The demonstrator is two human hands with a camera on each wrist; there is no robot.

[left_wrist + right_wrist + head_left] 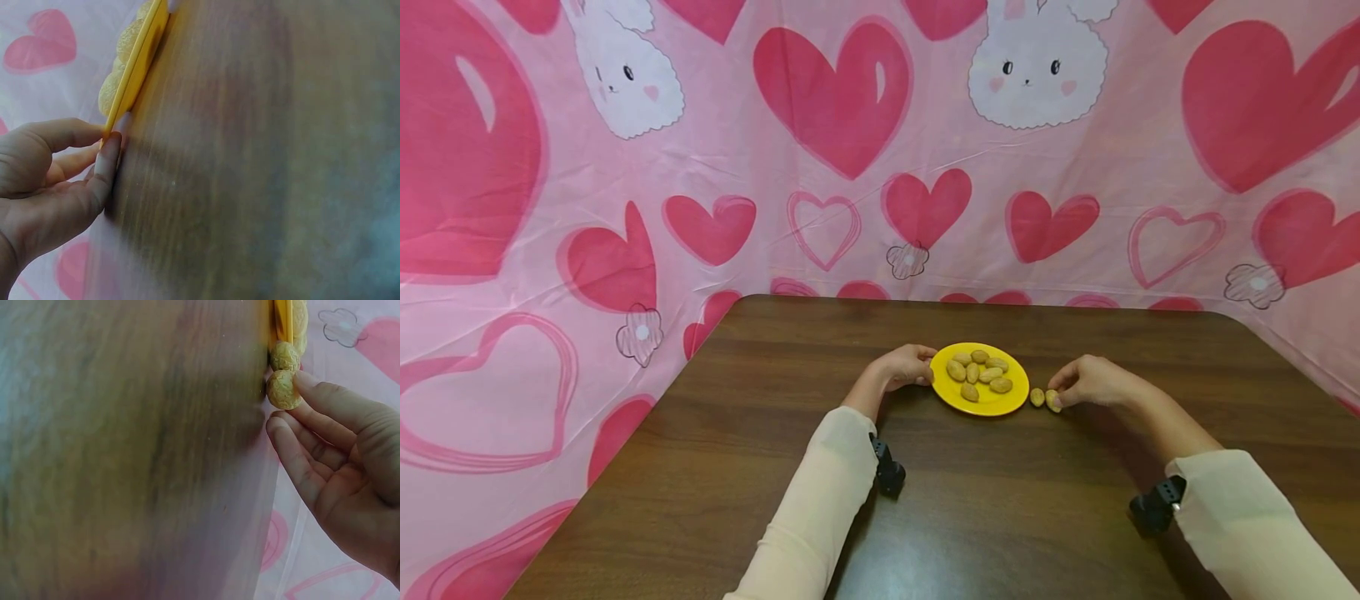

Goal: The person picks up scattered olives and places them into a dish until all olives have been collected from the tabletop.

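Observation:
A yellow plate (945,395) lies on the table with several small oval, yellow-brown, rough-skinned pieces (991,375) spread over it. At its left rim my left hand (906,367) pinches the edge; the left wrist view shows the thumb under the rim (139,81) and a finger on top. Just right of the plate, two more such pieces sit side by side on the table. My right hand (1093,382) holds the outer piece (282,391) between thumb and fingertips. The inner piece (1037,397) is between it and the plate's right rim.
The dark brown wooden table (1000,517) ends at a pink cloth backdrop (827,283) printed with hearts and rabbits. Black wrist cameras, the left one (889,471) and the right one (1156,506), are strapped at the cream sleeves.

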